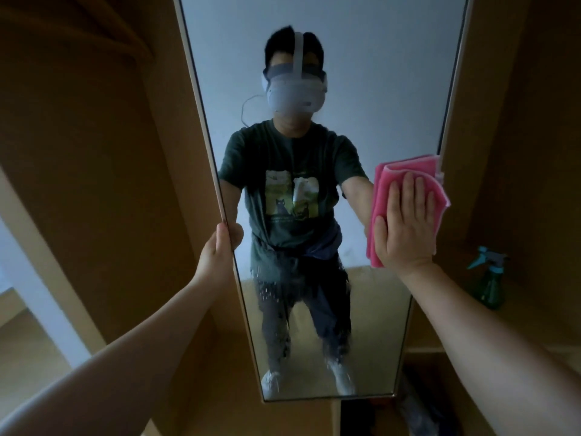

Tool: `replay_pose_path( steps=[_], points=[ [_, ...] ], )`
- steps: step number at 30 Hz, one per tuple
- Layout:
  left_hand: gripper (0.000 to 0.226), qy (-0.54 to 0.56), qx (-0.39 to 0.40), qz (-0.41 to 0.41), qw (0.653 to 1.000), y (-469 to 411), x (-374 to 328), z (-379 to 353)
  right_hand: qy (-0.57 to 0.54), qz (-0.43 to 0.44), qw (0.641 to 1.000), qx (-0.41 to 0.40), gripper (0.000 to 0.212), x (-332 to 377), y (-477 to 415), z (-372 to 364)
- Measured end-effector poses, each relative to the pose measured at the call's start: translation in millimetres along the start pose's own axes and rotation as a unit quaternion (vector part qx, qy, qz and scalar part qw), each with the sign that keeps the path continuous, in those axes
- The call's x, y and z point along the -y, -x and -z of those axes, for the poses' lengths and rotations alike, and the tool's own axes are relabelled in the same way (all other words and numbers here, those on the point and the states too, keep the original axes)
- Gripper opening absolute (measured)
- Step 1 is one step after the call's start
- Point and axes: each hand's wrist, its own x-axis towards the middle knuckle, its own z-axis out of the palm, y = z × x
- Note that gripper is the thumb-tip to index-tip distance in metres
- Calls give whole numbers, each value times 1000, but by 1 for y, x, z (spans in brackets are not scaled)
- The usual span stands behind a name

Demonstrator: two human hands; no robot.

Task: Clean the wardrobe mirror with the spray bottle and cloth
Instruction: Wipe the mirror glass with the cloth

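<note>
A tall narrow mirror [361, 89] is set in a wooden wardrobe door and fills the middle of the head view. My right hand [405, 228] presses a folded pink cloth [408, 171] flat against the glass at the mirror's right edge, fingers straight. My left hand [217, 250] grips the door's left edge about halfway up, fingers wrapped round it. Spray droplets and streaks [283, 297] cover the lower middle of the glass. A green spray bottle [490, 278] with a teal trigger stands on a shelf to the right.
Brown wardrobe panels [94, 152] flank the mirror on both sides. A wooden shelf [518, 313] at the right holds the bottle. A pale wall and light floor show at the far left. Dark items lie low at the right, under the shelf.
</note>
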Motion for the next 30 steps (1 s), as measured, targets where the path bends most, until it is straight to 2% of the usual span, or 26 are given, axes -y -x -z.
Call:
replay_pose_path(
  steps=[5, 9, 11, 14, 20, 26, 30],
  points=[
    [48, 15, -68, 64, 996, 17, 7, -19, -50, 4, 998, -23, 61, 0, 1, -2],
    [69, 60, -126, 105, 985, 22, 3, -33, -73, 10, 997, -34, 62, 1, 1, -2],
    [69, 79, -149, 117, 979, 23, 4, -36, -76, 16, 996, -41, 62, 0, 1, -4],
    [39, 91, -174, 96, 976, 23, 13, -35, -80, 22, 995, -56, 62, -1, 0, -6],
    [42, 90, -163, 21, 982, 29, 32, -39, -58, 28, 996, -68, 63, -1, 0, -9],
    [38, 91, -184, -46, 978, 21, 61, -43, -40, 40, 991, -118, 60, -1, -2, -9],
    [34, 92, -199, -83, 972, 20, 82, -44, -15, 40, 992, -117, 60, -1, -3, -12]
  ],
)
